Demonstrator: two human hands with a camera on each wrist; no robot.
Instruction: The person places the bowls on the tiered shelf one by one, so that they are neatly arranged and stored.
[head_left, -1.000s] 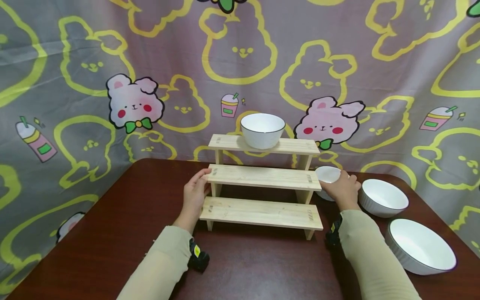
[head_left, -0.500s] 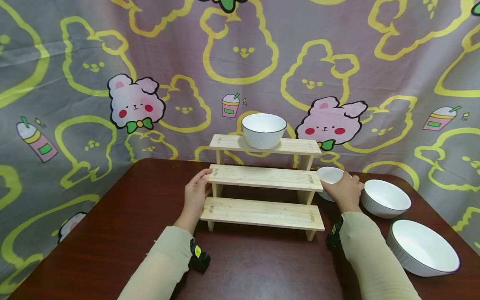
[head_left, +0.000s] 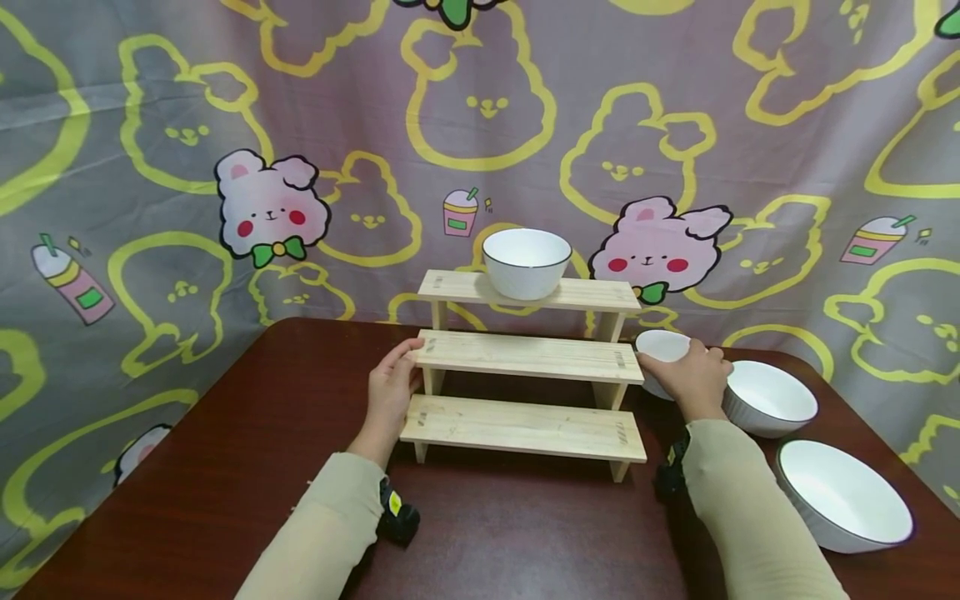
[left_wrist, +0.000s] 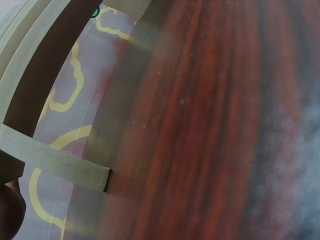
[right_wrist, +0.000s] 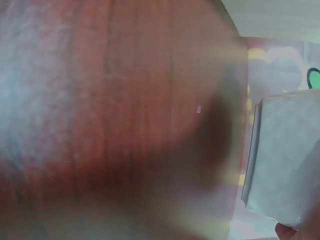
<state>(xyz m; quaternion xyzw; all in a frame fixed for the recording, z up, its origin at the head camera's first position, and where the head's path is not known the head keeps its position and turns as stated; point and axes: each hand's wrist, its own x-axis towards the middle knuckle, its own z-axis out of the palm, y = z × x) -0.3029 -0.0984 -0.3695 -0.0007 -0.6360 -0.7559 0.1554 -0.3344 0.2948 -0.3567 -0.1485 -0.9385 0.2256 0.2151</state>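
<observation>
A three-tier wooden display stand (head_left: 525,350) stands on the dark red-brown table. My left hand (head_left: 390,392) holds the left end of its middle board, and part of that hand (left_wrist: 10,210) shows at the lower left of the left wrist view. Just right of the stand, my right hand (head_left: 693,379) grips a small white bowl (head_left: 660,350) by its right side, thumb toward the front. The right wrist view has the bowl's pale ribbed wall and foot, with a fingertip (right_wrist: 287,232) at its lower edge. A white bowl with a dark rim (head_left: 527,265) sits on the top board.
Two more white bowls, a medium one (head_left: 771,398) and a larger oval-looking one (head_left: 843,496), stand along the right side of the table (head_left: 510,533), beside the right arm. A patterned rabbit curtain (head_left: 360,100) hangs right behind the table and stand.
My right hand has shifted slightly right and up with the small bowl, which sits a little higher in the head view. My left hand stays on the stand.
</observation>
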